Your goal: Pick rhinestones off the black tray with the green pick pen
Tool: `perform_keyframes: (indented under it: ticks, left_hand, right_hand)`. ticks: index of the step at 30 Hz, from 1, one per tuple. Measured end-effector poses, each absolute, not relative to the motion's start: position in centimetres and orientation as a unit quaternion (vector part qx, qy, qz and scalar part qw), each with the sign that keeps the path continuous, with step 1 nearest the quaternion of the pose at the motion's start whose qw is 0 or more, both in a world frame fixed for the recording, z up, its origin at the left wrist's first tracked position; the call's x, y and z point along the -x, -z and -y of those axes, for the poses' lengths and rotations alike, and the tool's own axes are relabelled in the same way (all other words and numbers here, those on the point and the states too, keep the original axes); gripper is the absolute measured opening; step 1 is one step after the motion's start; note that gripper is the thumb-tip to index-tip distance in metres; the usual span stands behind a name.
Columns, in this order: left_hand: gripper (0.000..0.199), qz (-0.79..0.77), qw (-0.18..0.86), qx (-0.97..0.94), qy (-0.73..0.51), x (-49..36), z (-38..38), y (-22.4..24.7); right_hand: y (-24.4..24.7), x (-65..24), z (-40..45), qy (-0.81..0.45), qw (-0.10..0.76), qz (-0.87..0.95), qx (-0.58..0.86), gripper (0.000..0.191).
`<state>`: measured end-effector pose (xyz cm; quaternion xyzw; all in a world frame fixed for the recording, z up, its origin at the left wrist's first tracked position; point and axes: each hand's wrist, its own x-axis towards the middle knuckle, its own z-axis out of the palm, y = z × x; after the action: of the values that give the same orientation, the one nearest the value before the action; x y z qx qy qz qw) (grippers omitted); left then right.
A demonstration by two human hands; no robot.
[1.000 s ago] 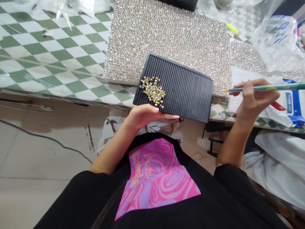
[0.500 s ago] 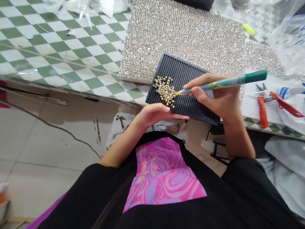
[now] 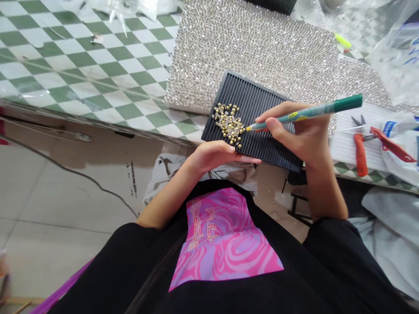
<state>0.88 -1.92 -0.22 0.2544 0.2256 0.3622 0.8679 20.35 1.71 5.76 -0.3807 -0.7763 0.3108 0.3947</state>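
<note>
My right hand is closed around a green-capped pen with a yellow tip, held like a pencil. Its tip is at the right edge of a pile of gold-backed rhinestones. The stones lie on the left part of a black ribbed tray, which is tilted on the table's front edge. My left hand grips the tray's near edge, thumb on top by the stones and fingers along or under the edge.
Behind the tray lies a large rhinestone-covered panel on the green-and-white checked table. Red-handled pliers lie at the right beside a plastic bag. Clear plastic is heaped at the back right. A cable runs across the floor.
The pen tip has shifted very slightly right relative to the pile, and the pen's capped end has drawn slightly left. My left hand stays on the tray.
</note>
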Motion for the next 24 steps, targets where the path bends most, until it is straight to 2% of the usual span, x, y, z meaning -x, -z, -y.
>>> perform_keyframes:
  ticks: [6, 17, 24]
  left_hand:
    - [0.043, -0.215, 0.869, -0.265, -0.358, -0.81, 1.88, 0.46]
    - [0.041, -0.191, 0.870, -0.260, -0.373, -0.87, 1.93, 0.31]
    - [0.042, -0.192, 0.870, -0.262, -0.372, -0.84, 1.93, 0.44]
  right_hand:
    - [-6.07, -19.94, -1.76, -0.330, 0.383, 0.778, 0.371, 0.019]
    - [-5.63, -20.46, -1.72, -0.291, 0.407, 0.790, 0.354, 0.020]
    - [-5.60, -20.25, -1.93, -0.292, 0.402, 0.797, 0.343, 0.014]
